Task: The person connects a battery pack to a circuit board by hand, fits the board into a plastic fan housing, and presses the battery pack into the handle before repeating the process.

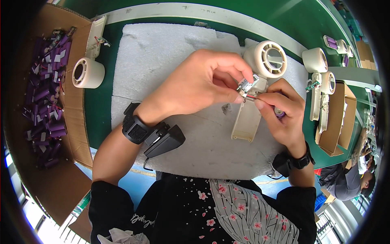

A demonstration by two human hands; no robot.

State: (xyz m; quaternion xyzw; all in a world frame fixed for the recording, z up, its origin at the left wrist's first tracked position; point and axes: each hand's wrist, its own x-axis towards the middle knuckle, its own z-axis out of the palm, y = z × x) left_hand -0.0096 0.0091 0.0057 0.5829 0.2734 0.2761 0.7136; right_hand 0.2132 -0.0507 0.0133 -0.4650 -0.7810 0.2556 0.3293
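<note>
Between the thumb and fingers of my left hand (199,83) is a small circuit board (248,84), tilted above the foam. My right hand (286,110) pinches thin red and dark wires (251,96) close to the board's lower edge. Whether their end sits in the board I cannot tell. A purple battery cell (279,112) shows partly beneath the right fingers, mostly hidden by them. Under both hands lies a cream handheld fan housing (266,59) with a round vented head and an open handle shell (246,124), resting on a white foam sheet (162,53).
On the left, a cardboard box (75,122) holds many purple battery cells (44,97). Another cream fan housing (90,74) stands beside it. Several more housings (315,60) and a smaller cardboard box (344,118) are on the right. A person (343,181) is at the lower right.
</note>
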